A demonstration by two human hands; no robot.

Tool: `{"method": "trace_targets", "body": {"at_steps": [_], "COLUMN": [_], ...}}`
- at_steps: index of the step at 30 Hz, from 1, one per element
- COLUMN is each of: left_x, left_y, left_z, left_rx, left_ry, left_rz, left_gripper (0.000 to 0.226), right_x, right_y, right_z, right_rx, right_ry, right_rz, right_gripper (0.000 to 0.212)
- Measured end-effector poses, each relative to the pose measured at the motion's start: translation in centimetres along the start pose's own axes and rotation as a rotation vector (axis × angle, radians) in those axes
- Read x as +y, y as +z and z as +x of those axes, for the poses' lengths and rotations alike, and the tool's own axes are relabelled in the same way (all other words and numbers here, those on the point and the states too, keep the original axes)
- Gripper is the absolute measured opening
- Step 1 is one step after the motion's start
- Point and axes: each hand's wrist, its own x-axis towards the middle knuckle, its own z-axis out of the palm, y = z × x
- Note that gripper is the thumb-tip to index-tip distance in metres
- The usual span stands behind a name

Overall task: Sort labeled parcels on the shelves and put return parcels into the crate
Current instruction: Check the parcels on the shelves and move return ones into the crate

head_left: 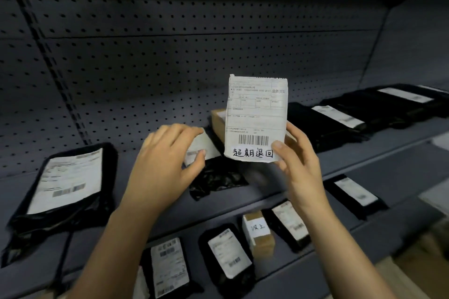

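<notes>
Two hands: right hand (298, 165) pinches one white-labeled parcel (255, 114), left hand (160, 165) pinches one black parcel (216, 177).

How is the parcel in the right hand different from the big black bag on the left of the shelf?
The held parcel stands upright in the right hand; the black bag lies flat on the shelf. The held parcel bears big handwritten characters; the black bag shows none. Both carry white labels with barcodes.

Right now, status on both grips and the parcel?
Right grip holds return parcel, upright. Left grip pinches black bag parcel on upper shelf. Crate not in view.
</notes>
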Motion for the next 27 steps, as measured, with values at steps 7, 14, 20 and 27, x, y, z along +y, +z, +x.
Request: {"method": "trace_targets", "body": {"at_steps": [7, 14, 20, 27], "left_x": [4.4, 7.5, 11.2, 16.0], "left_y": [3.4, 5.5, 8.2, 10.0], "left_z": [1.0, -1.9, -7.3, -14.4], "left_rx": [-0.031, -0.135, -0.338, -0.575], "left_ry": [0.197, 0.427, 0.557, 0.72], "left_rz": [-0.23, -0.468, -0.656, -0.755], "left_gripper": [0.031, 0.034, 0.037, 0.033], "right_x": [-2.2, -2.4, -1.6, -1.0], "right_y": [-3.7, -5.2, -4.7, -4.4], "right_z": [-4.9, -14.3, -25.0, -35.2], "right_rx": [0.23, 0.587, 0.893, 1.176], "right_ry": [-0.053, -0.029, 0.057, 0.161], "right_rz": [-0.144, -0.23, -0.304, -0.271], "right_gripper": [0.049, 0.053, 0.059, 0.051]}}
